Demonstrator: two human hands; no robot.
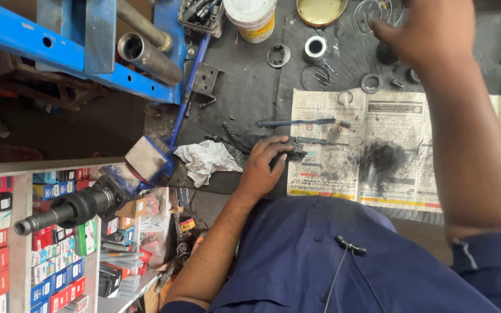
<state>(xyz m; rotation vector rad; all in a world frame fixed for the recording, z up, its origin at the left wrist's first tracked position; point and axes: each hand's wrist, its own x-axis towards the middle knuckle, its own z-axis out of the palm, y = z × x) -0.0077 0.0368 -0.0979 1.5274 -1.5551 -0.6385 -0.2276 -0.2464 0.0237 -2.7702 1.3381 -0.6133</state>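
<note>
Oil-stained paper newspaper, crumpled white cloth rag.

Head camera, steeply down, close

left hand curled, right hand outstretched

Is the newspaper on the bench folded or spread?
Spread: the newspaper lies open flat, two pages side by side, under the left hand.
</note>
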